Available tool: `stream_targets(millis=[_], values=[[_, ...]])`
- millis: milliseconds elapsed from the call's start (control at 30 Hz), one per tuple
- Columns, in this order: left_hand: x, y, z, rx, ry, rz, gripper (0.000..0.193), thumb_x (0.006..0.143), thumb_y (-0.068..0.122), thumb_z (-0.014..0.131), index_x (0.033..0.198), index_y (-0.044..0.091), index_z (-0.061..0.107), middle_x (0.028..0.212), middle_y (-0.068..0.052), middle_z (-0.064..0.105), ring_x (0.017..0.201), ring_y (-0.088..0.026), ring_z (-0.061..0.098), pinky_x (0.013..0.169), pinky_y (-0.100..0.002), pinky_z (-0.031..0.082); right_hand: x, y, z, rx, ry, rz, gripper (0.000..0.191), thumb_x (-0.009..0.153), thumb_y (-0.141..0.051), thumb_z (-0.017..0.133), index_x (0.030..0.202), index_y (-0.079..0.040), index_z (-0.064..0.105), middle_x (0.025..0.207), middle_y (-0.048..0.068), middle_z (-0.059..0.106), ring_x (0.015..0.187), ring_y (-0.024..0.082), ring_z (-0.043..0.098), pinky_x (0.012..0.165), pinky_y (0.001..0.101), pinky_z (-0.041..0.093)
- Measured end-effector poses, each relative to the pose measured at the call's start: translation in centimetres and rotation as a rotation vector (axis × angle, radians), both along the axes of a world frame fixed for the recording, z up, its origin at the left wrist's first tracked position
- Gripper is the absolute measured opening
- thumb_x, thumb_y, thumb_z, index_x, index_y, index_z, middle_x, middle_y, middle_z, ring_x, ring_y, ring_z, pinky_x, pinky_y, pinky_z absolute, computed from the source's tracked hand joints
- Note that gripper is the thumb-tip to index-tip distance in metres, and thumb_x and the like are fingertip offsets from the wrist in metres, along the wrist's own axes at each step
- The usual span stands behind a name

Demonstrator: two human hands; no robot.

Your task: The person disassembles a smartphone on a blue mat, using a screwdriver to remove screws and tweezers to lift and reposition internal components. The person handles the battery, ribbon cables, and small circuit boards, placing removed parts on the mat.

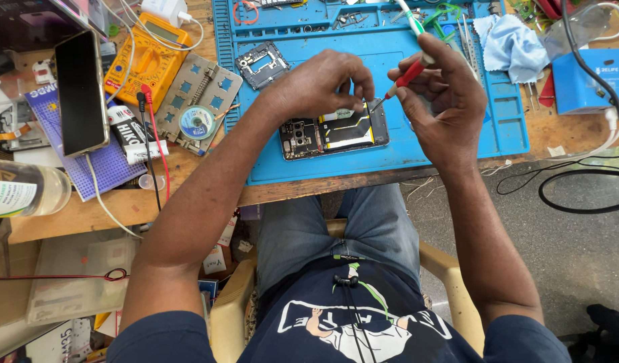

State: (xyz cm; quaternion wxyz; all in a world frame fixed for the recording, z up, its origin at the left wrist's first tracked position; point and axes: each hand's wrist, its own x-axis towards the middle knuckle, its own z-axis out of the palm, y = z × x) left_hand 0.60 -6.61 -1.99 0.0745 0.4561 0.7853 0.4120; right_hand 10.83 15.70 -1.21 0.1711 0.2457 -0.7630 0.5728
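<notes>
On the blue work mat [390, 161], near its front edge, lies an opened phone [334, 133] with its back cover off, camera modules at its left end and a dark battery with a yellow strip filling the middle. The left hand [319, 84] comes down over the phone's far edge, fingers curled and pinched together on a small part there; what exactly sits between the fingertips is too small to tell. The right hand [444, 94] hovers just right of the phone, thumb and fingers clamped on a red-handled screwdriver [398, 82] whose thin metal tip slants down-left to the phone's far right corner, close to the left fingertips. A second tool with a white and green handle [413, 19] sticks up past the right hand's fingers.

Farther back on the mat, left of the hands, rests a removed dark phone frame piece [261, 64]. Off the mat's left edge sits a grey metal holding fixture [200, 101] with a round reel of wire on it, and beyond that a yellow multimeter [147, 57] with red and black probes [151, 134] trailing toward the near edge of the wooden bench. At far left a phone with a dark screen [81, 91] leans upright. A light blue cloth [514, 44] lies at the mat's far right corner, with a blue box [588, 81] beside it.
</notes>
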Motion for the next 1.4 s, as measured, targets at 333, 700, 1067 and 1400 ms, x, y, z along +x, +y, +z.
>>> stream_targets(millis=[333,700,1067,1400], values=[[1.1,0.8,-0.1,-0.068,0.032,0.025,0.024,0.076,0.019,0.091,0.092,0.011,0.075,0.087,-0.001,0.067,0.075,-0.019,0.065,0.067,-0.038,0.054,0.8,0.0,0.8,0.174,0.105,-0.105,0.054,0.106,0.016,0.073,0.150,-0.003,0.049,0.125,0.013,0.064,0.117,0.022,0.074,0.100,0.0310,0.066],[1.2,1.1,-0.5,-0.109,0.028,0.103,0.040,0.067,0.029,0.096,0.095,0.014,0.072,0.085,0.002,0.065,0.080,-0.018,0.065,0.069,-0.038,0.053,2.0,0.7,0.7,0.234,0.110,-0.155,0.050,0.108,0.013,0.076,0.148,-0.003,0.052,0.125,0.013,0.064,0.115,0.022,0.075,0.098,0.0295,0.066],[1.1,0.6,-0.1,-0.062,0.074,0.031,0.041,0.072,0.022,0.097,0.102,0.010,0.071,0.090,-0.005,0.067,0.082,-0.022,0.065,0.071,-0.041,0.053,2.4,0.2,1.5,0.387,0.126,-0.236,0.052,0.104,0.002,0.086,0.144,-0.011,0.057,0.113,0.008,0.072,0.104,0.014,0.075,0.090,0.0283,0.061],[2.4,3.5,-1.7,0.395,-0.406,-0.106,0.066,0.096,0.009,0.081,0.151,0.008,0.044,0.114,-0.009,0.079,0.113,-0.019,0.079,0.101,-0.034,0.063,2.1,0.3,3.1,0.290,0.025,-0.176,0.045,0.098,-0.002,0.077,0.139,-0.014,0.063,0.122,0.006,0.071,0.113,0.019,0.067,0.099,0.0325,0.054]])
